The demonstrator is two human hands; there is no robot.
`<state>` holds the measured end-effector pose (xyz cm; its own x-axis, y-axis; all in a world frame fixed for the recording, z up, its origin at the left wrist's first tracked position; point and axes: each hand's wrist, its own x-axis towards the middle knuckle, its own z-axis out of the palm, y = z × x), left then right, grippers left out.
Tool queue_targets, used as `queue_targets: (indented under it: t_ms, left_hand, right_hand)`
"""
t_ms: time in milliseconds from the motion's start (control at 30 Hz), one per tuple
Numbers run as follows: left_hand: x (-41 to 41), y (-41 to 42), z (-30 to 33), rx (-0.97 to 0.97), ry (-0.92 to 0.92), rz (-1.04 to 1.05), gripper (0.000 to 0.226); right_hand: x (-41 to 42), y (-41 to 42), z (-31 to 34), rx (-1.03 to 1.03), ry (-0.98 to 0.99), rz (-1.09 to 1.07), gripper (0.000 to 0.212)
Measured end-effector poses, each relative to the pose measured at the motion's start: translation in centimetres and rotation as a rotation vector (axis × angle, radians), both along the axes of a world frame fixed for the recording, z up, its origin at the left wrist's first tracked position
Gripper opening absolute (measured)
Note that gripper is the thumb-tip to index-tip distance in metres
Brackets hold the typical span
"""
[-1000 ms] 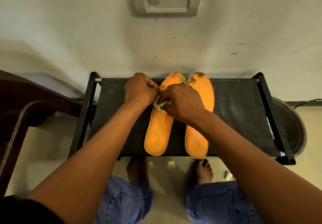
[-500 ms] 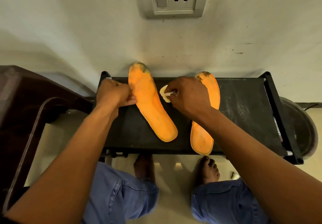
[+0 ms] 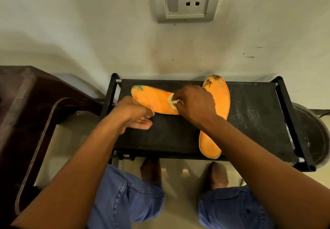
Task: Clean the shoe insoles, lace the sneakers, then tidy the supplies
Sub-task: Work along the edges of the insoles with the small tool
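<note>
We see two orange insoles on the black bench (image 3: 250, 114). Our right hand (image 3: 195, 104) pinches a white wipe (image 3: 172, 102) on the left insole (image 3: 153, 99). Our left hand (image 3: 135, 115) lies loose, maybe touching it. The other insole (image 3: 218, 95) sits right of it.

Dim, warm indoor light, from above and in front judging by the soft shadows falling toward the bottom. Pale wall (image 3: 89, 23) evenly lit, a faint grey shadow band across its middle left. Black rack top (image 3: 250, 114) shows slight sheen. Strong wide-angle bending at frame edges; forearms balloon at the bottom corners. Overall soft, slightly smeared detail, no harsh glare.
</note>
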<state>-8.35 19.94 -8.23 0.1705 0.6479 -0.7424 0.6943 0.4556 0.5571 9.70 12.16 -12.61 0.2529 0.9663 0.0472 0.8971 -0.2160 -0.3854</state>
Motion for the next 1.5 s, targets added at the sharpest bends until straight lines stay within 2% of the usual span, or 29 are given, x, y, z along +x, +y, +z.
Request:
queue_targets:
  t_ms: [67, 167, 267, 333, 567, 700, 800, 867, 1133, 1233, 1400, 1500]
  left_hand:
    - [-0.3, 0.5, -0.3, 0.306, 0.232, -0.295, 0.021]
    - [-0.5, 2.1, -0.6, 0.669, 0.295, -0.529, 0.047]
    - [0.3, 3.6, -1.5, 0.762, 0.351, -0.846, 0.103]
    - [1.0, 4.1, -2.1, 0.734, 0.375, -0.915, 0.116]
    - [1.4, 4.1, -2.4, 0.761, 0.347, -0.949, 0.097]
    - [1.8, 3.9, -1.9, 0.756, 0.401, -0.993, 0.099]
    - [2.0, 3.7, -1.6, 0.724, 0.411, -0.996, 0.101]
    - [2.0, 3.5, -1.5, 0.729, 0.412, -0.996, 0.101]
    - [1.1, 2.0, -1.4, 0.763, 0.443, -0.919, 0.088]
    - [1.0, 1.6, -1.2, 0.749, 0.461, -0.890, 0.089]
    - [1.3, 1.0, -0.3, 0.673, 0.520, -0.927, 0.092]
    - [1.4, 0.7, 0.1, 0.647, 0.568, -0.968, 0.095]
  right_hand:
    - [-0.2, -0.1, -0.3, -0.021, -0.006, 0.008, 0.028]
    - [-0.5, 0.1, -0.3, -0.024, -0.027, 0.016, 0.028]
    - [-0.9, 0.2, -0.5, -0.008, -0.015, 0.031, 0.027]
    - [-1.5, 0.3, -0.7, -0.008, -0.006, 0.054, 0.027]
    - [-3.3, 0.1, -1.1, -0.009, -0.044, 0.050, 0.022]
    - [-1.3, -0.1, -0.7, -0.013, -0.119, -0.117, 0.023]
    - [0.1, 0.1, -0.8, -0.027, -0.085, -0.243, 0.027]
    - [-0.2, 0.3, -1.0, -0.008, -0.062, -0.217, 0.027]
    - [-5.6, 0.8, -1.4, 0.007, -0.043, 0.106, 0.022]
    - [-4.4, 0.5, -0.8, -0.014, -0.110, 0.011, 0.020]
    - [1.0, 0.0, -0.3, -0.025, -0.112, -0.253, 0.026]
    - [2.2, -0.1, -0.4, -0.024, -0.083, -0.284, 0.026]
